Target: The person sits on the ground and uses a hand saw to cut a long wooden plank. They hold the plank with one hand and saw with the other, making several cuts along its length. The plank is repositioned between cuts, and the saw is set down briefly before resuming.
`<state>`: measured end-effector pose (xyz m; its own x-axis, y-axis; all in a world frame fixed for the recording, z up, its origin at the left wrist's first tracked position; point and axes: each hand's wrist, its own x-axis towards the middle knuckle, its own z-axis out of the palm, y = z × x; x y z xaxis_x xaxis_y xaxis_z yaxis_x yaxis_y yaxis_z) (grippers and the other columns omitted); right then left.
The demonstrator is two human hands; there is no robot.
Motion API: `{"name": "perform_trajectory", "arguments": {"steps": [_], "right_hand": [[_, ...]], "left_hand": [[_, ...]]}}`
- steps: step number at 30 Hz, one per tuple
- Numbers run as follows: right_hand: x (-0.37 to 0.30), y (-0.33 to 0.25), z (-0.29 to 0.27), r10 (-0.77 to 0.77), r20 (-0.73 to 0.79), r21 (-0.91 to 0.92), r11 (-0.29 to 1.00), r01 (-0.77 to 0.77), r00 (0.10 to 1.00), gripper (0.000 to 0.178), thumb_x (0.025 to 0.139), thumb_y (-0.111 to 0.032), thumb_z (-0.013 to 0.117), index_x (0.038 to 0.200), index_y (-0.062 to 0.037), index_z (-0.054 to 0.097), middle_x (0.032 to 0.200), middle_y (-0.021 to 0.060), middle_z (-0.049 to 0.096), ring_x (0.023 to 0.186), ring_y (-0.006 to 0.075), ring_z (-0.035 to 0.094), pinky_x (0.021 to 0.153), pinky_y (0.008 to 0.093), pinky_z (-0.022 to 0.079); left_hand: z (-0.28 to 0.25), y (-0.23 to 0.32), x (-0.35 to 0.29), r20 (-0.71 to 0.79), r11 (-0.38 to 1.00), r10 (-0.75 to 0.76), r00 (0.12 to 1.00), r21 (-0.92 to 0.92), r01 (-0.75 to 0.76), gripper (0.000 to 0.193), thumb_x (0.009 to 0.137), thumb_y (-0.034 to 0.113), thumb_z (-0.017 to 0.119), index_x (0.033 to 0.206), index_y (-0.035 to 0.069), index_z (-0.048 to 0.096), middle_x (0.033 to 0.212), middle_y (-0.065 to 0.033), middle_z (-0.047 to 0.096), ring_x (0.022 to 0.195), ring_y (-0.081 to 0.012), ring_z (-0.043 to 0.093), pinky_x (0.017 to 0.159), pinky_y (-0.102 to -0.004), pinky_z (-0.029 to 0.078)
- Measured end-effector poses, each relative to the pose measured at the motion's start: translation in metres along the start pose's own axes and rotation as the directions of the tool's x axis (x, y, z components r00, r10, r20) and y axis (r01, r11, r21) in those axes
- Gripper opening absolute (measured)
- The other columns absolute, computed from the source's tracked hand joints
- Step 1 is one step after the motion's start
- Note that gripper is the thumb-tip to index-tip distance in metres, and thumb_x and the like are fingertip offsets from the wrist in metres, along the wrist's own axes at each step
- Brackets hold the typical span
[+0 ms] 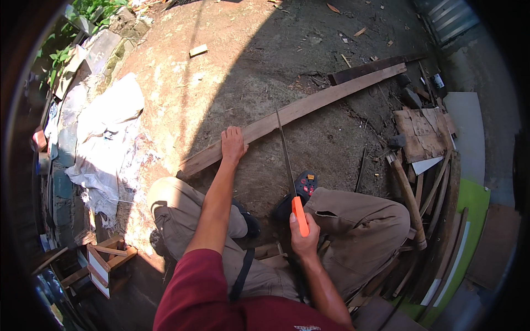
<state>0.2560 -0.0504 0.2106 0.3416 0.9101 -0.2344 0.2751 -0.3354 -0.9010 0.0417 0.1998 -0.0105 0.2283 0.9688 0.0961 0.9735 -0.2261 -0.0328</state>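
Note:
A long wooden plank [326,100] runs slantwise in front of me, from my left knee up to the far right. My left hand [234,146] grips it near its closer end, the fingers laid over the top and the wrist toward me. In my right hand [305,234] is the orange handle of a handsaw [287,157]. The saw's thin dark blade points away from me, and its far part meets the plank right of my left hand. Whether the teeth have cut into the wood cannot be made out.
Behind the plank's far end lies a darker board [364,70]. Wood pieces and poles [407,198] are piled at my right, beside a green panel [469,220]. White sacking [110,121] and a small wooden frame [105,262] lie on the left. A small wood block [198,51] rests on sunlit ground.

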Motion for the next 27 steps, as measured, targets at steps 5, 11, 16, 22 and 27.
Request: {"name": "perform_trajectory", "arguments": {"steps": [5,11,16,22,27], "right_hand": [[-0.006,0.001,0.016,-0.037,0.048,0.051,0.998,0.034,0.998,0.027,0.097,-0.022,0.071,0.083,-0.0013,0.060,0.060,0.0001,0.054,0.057,0.0054,0.048,0.052,0.0283,0.042],[-0.001,0.020,0.018,0.179,0.034,0.137,0.974,-0.182,0.983,0.028,0.099,-0.024,0.069,0.085,-0.0009,0.060,0.064,-0.0024,0.051,0.061,0.0053,0.044,0.054,0.0280,0.039],[-0.001,0.012,0.029,0.187,0.067,0.177,0.964,-0.196,0.980,0.028,0.100,-0.025,0.068,0.086,-0.0009,0.061,0.068,-0.0017,0.053,0.065,0.0055,0.045,0.057,0.0275,0.040],[0.003,0.013,0.027,0.191,0.046,0.224,0.955,-0.196,0.981,0.027,0.102,-0.023,0.064,0.085,-0.0023,0.058,0.069,-0.0031,0.051,0.064,0.0050,0.045,0.056,0.0264,0.038],[0.017,-0.012,0.024,0.153,-0.011,0.374,0.917,-0.138,0.988,0.023,0.104,-0.022,0.061,0.089,-0.0052,0.057,0.070,-0.0033,0.051,0.062,0.0044,0.046,0.053,0.0244,0.038]], "left_hand": [[0.029,-0.017,-0.010,0.219,0.991,-0.079,0.973,-0.090,0.101,0.073,0.072,0.048,0.086,0.120,0.005,0.053,0.115,-0.0104,0.061,0.114,-0.0276,0.059,0.096,-0.0417,0.044],[-0.003,-0.008,0.029,0.553,0.904,-0.053,0.832,-0.328,0.276,0.088,0.069,0.060,0.086,0.122,-0.001,0.050,0.126,-0.0209,0.064,0.122,-0.0362,0.060,0.101,-0.0455,0.047],[0.026,-0.042,0.033,0.636,0.768,-0.093,0.766,-0.444,0.461,0.097,0.068,0.064,0.086,0.128,-0.003,0.051,0.129,-0.0251,0.065,0.124,-0.0403,0.061,0.106,-0.0494,0.046],[0.014,-0.018,0.033,0.605,0.820,-0.075,0.793,-0.415,0.394,0.088,0.068,0.058,0.087,0.127,-0.001,0.059,0.129,-0.0205,0.064,0.123,-0.0401,0.059,0.101,-0.0490,0.048],[-0.004,-0.004,0.013,0.418,0.886,-0.112,0.901,-0.368,0.281,0.076,0.070,0.052,0.087,0.120,0.001,0.062,0.125,-0.0145,0.061,0.125,-0.0336,0.056,0.097,-0.0521,0.046]]}}
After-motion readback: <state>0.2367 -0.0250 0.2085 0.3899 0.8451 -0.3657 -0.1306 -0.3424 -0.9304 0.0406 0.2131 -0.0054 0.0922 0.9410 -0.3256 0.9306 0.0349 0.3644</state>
